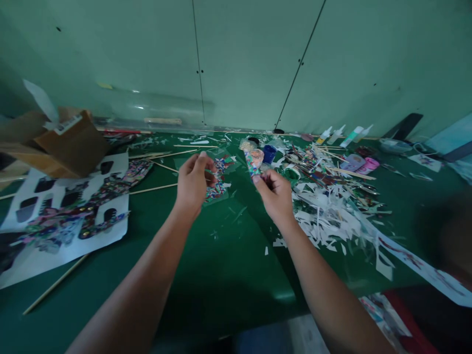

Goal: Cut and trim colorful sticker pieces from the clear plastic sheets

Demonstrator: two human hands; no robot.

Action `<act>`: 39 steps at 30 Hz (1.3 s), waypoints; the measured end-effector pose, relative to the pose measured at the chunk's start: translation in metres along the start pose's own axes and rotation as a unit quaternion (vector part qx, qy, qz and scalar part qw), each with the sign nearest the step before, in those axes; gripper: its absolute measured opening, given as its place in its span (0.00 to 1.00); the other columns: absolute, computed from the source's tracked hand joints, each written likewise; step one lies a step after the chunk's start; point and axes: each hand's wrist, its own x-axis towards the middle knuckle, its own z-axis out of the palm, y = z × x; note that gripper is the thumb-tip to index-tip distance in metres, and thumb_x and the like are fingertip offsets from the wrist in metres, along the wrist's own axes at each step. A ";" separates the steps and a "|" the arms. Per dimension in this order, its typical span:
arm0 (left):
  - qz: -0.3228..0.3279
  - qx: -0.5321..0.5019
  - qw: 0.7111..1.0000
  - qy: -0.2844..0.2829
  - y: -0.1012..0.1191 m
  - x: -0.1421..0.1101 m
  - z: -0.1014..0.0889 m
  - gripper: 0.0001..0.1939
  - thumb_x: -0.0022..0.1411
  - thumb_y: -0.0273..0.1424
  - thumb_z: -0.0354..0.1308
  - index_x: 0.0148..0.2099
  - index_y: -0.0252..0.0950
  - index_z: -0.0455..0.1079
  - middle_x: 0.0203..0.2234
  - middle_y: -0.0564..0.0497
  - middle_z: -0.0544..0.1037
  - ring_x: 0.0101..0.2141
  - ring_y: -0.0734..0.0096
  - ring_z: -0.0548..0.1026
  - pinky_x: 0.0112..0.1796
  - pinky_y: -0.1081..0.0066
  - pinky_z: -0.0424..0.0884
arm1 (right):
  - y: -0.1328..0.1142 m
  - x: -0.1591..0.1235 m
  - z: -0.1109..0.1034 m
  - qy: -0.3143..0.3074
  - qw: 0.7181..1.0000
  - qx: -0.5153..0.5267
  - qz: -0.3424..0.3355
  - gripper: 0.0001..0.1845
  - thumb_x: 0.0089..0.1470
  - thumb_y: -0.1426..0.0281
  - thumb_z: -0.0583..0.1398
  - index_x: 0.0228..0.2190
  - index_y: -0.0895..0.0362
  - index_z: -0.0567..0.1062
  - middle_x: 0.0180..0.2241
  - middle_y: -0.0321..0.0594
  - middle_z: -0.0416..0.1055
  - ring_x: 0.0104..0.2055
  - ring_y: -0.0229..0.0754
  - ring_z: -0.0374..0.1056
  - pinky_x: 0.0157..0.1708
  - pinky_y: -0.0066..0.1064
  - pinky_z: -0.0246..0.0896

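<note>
My right hand [275, 194] pinches the lower end of a narrow strip with a multicoloured pattern [252, 163], which points up and away from me. My left hand [193, 182] hovers at the left edge of a multicoloured mosaic-like piece [220, 182] on clear film, its fingers curled in towards the thumb. Whatever those fingers hold, if anything, is too small to see. Just behind the strip stand a small blue pot [269, 154] and a tub with pale contents [245, 145].
White paper scraps [324, 216] pile up at right, with scissors and tools behind. Glue bottles [352, 136] stand near the green wall. To the left, a cardboard box [70, 147] rests by a printed sheet [114, 226] bearing decorated pieces. Thin wooden sticks [55, 285] lie about.
</note>
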 end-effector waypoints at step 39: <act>-0.006 0.013 0.999 0.041 -0.013 0.025 -0.032 0.29 0.53 0.22 0.57 0.57 0.43 0.59 0.24 0.57 0.67 0.16 0.80 0.67 0.20 0.75 0.70 | 0.017 0.008 0.001 -0.018 0.972 -0.229 0.051 0.20 0.55 0.61 0.55 0.16 0.54 0.59 0.16 0.32 0.56 0.20 0.37 0.54 0.23 0.30 0.43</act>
